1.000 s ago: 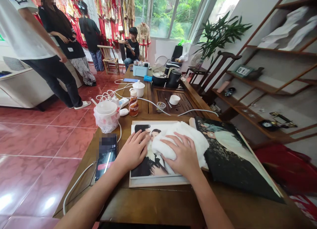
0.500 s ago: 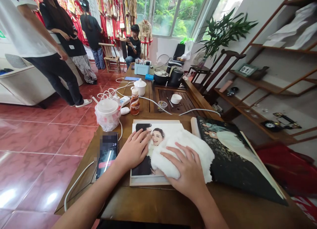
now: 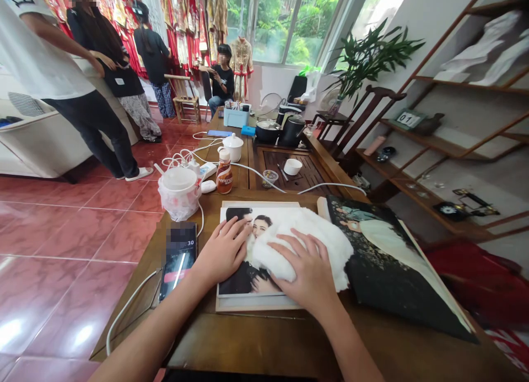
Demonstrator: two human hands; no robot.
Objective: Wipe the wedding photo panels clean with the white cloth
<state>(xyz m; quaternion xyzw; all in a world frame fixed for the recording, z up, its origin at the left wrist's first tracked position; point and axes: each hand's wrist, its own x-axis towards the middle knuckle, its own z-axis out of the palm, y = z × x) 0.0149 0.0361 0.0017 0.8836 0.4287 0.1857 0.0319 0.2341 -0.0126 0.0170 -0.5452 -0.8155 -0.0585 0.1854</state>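
A photo print (image 3: 237,280) of two people lies flat on a pale wooden frame or board on the table in front of me. My left hand (image 3: 222,249) rests on the print's left part, palm down with fingers stretched out, holding nothing. A thick white fluffy cloth (image 3: 330,241) covers the right side of the print. Over the cloth, my right hand (image 3: 308,272) presses with bent, spread fingers and grips it against the print. Much of the print lies hidden beneath hand and cloth.
To the right lies a dark framed photo (image 3: 397,283). A phone (image 3: 178,272) with a cable, a plastic-lined bucket (image 3: 179,192) and a coffee bottle (image 3: 224,172) stand at the left. A tea tray (image 3: 303,178) sits farther back. Several people stand or sit beyond the wooden table (image 3: 231,343).
My right hand and the white cloth have shifted slightly up and left over the print, covering more of one pictured face. My left hand stays in place.
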